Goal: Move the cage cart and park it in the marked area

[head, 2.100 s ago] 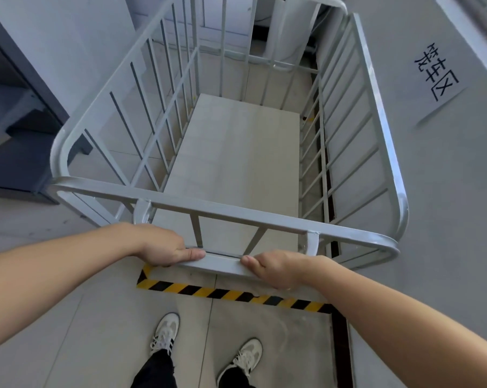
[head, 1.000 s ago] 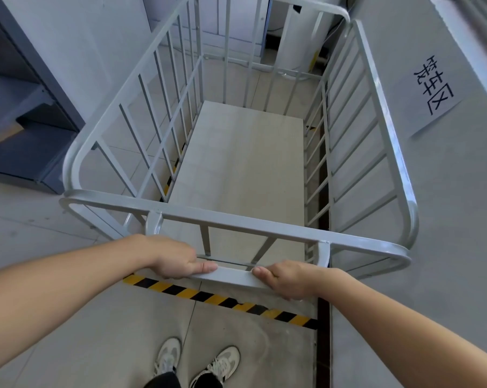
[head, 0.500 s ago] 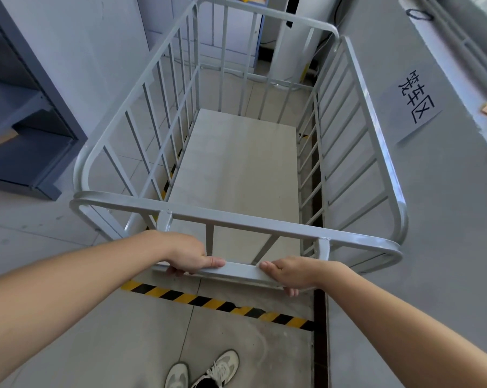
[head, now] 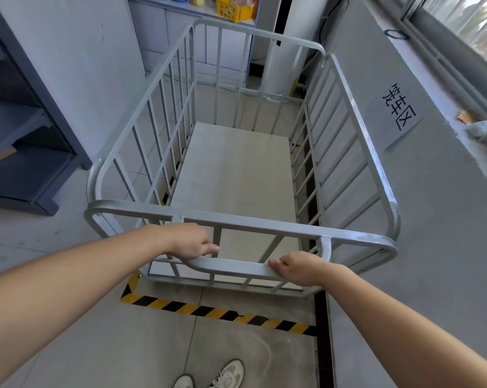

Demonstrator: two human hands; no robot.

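Note:
A light grey cage cart (head: 376,175) with barred sides and a pale flat deck stands in front of me. Its handle bar (head: 236,267) runs across the near end. My left hand (head: 190,242) grips the bar's left end and my right hand (head: 298,268) grips its right end. Yellow-and-black floor tape (head: 217,312) marks the near edge of the area, and the cart's near end lies just beyond it. More tape shows through the left bars. A paper sign (head: 399,113) with three characters hangs on the right wall beside the cart.
A dark blue shelf unit (head: 27,152) stands to the left, past a pale wall panel. The grey wall and window ledge run close along the cart's right side. A white cabinet (head: 197,32) with yellow items on top is beyond the far end. My shoes (head: 225,373) are behind the tape.
The cart has rolled forward, its near end moving from over the tape line to past it. Both hands have stayed on the handle bar. My feet have dropped further back in view.

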